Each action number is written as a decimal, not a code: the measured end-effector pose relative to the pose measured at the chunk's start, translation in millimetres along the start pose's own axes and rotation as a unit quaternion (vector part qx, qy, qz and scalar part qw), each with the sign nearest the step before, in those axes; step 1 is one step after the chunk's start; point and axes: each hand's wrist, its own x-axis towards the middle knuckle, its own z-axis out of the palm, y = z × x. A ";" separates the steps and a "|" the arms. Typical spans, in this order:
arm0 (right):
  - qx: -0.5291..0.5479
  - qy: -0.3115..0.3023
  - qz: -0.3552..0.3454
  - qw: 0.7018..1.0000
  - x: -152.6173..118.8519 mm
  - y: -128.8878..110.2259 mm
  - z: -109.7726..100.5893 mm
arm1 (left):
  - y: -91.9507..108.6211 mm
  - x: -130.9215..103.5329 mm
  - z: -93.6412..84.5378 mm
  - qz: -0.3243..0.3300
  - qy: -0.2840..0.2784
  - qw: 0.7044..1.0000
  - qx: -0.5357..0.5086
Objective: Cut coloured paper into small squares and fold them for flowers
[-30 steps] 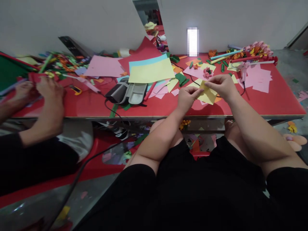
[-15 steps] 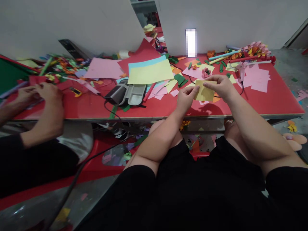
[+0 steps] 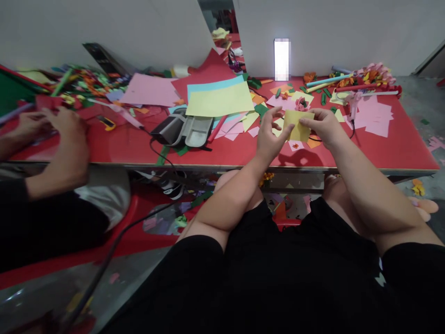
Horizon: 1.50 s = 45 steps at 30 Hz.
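Note:
Above the front part of the red table, my right hand pinches a small yellow square of paper by its right side. At the paper's left edge is my left hand, its fingers spread apart and its thumb tip against or just beside the sheet. A pink paper flower lies behind the yellow square. Below the square rests a pink scrap with a tiny orange flower. To the right stands a pink glue gun beside several pink paper squares.
On the left, another person's hands work with red paper. Nearby lie a second glue gun, a yellow cutter and an open grey case. Larger sheets lie behind. A lit phone leans on the wall.
My left hand has loosened its pinch and spread its fingers at the yellow paper's left edge. My right hand still grips the paper. The view has shifted slightly.

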 end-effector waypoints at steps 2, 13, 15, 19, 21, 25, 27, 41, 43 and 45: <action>-0.017 -0.004 -0.005 1.000 1.2 3.8 1.1 | 4.0 -2.8 -0.1 0.027 -0.001 0.999 0.033; -0.106 -0.045 0.011 0.993 -3.0 -13.1 -20.4 | -24.4 20.2 -14.7 -0.089 -0.086 0.988 -0.091; -0.136 -0.101 0.036 0.985 -8.4 -23.0 -25.5 | -18.1 20.6 -19.8 -0.078 -0.087 0.990 -0.072; -0.221 -0.237 0.075 0.943 -15.9 -35.7 -31.0 | -3.6 23.1 -32.0 -0.033 -0.090 0.995 0.029; -0.274 -0.272 0.074 0.920 -15.8 -36.0 -36.9 | -0.4 27.7 -40.0 -0.025 -0.125 0.988 0.092; -0.405 -0.164 0.059 0.898 -11.5 -28.6 -64.3 | -4.3 37.7 -56.1 -0.055 -0.251 0.952 0.164; -0.452 -0.084 0.075 0.885 -10.3 -23.3 -83.2 | -8.7 40.2 -60.6 -0.065 -0.298 0.935 0.180; -0.551 0.012 -0.032 0.834 1.6 70.2 -146.7 | -3.5 18.6 -66.4 0.025 -0.348 0.862 0.368; -0.555 0.012 -0.031 0.831 5.2 72.5 -140.8 | -3.4 2.0 -72.4 0.026 -0.387 0.835 0.390; -0.543 0.019 -0.033 0.839 6.8 68.0 -136.2 | -5.6 -13.7 -80.7 0.022 -0.406 0.818 0.408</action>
